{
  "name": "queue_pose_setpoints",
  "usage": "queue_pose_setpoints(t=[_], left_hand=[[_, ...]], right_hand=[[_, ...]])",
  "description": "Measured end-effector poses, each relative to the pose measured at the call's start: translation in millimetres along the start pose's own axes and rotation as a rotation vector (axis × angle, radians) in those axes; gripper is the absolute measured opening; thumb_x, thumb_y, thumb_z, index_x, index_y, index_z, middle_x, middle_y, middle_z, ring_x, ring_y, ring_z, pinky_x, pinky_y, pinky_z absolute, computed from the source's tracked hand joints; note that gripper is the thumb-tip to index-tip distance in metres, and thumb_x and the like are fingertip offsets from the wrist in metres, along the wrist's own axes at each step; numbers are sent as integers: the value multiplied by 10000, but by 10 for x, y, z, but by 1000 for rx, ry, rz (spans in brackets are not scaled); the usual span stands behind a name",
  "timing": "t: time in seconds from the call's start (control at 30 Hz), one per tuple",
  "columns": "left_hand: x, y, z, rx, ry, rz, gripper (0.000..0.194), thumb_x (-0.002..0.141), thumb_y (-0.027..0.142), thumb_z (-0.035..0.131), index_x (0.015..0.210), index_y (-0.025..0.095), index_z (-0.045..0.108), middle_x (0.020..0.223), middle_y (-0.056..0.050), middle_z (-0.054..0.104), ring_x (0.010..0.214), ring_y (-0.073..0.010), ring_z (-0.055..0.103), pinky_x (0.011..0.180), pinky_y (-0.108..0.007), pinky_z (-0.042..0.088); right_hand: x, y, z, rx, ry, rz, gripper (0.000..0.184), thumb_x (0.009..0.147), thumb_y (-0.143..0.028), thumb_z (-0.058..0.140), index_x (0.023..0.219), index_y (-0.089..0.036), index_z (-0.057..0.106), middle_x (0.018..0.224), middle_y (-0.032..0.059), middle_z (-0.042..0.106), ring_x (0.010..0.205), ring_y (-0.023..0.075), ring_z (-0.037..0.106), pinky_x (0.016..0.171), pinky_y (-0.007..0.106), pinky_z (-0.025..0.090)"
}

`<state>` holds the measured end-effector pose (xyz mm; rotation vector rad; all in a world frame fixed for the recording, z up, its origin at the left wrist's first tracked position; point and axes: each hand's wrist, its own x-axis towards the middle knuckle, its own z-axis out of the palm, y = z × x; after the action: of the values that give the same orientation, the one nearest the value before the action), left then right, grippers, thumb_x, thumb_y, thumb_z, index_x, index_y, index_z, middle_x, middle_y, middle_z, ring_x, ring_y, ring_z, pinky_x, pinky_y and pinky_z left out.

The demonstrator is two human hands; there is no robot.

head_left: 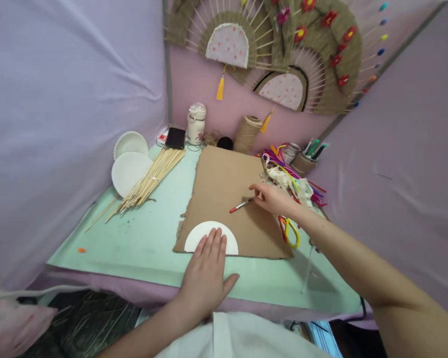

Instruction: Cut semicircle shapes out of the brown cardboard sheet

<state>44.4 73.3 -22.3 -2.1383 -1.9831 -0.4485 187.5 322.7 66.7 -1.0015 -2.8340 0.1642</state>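
My left hand lies flat, fingers stretched out, on a white half-circle of paper or card. That half-circle rests along the front edge of a brown cardboard sheet, whose left edge is torn and ragged. Over the right part of the cardboard, my right hand hovers with bent fingers a little apart. A slim pen with a red end slants across the cardboard, its far end right at the right fingertips. Whether those fingers touch it is hard to see.
Left on the green tabletop are bamboo sticks and white paper plates. A phone, bottle and twine spool stand behind. Colourful strips, yellow-handled scissors and a pen cup are right.
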Motion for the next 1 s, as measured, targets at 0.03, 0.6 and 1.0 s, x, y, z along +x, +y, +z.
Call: queue_pose_setpoints(t=[0.03, 0.6, 1.0], left_hand=[[0, 2, -11, -5, -19, -3, 753, 879, 548, 385, 1421, 25, 368, 1522, -201, 291, 1431, -296, 210, 1160, -428, 141], [7, 25, -89, -25, -126, -9, 802, 889, 586, 359, 1442, 7, 317, 1536, -213, 245, 1436, -315, 180, 1169, -426, 88], [58, 23, -171, -27, -161, -8, 808, 878, 632, 331, 1407, 23, 392, 1513, -206, 315, 1425, -313, 217, 1171, -477, 46]], right_hand=[[-7, -66, 11, -131, -59, -125, 280, 818, -174, 528, 1086, -188, 608, 986, 76, 651, 782, 168, 601, 630, 245, 362], [-470, -748, 159, 601, 197, -132, 214, 963, -232, 348, 1114, -230, 501, 743, -2, 645, 642, 133, 625, 629, 243, 475], [-787, -802, 548, 235, 111, -344, 221, 877, -182, 577, 1096, -186, 600, 1123, 156, 683, 1110, 276, 617, 884, 461, 511]])
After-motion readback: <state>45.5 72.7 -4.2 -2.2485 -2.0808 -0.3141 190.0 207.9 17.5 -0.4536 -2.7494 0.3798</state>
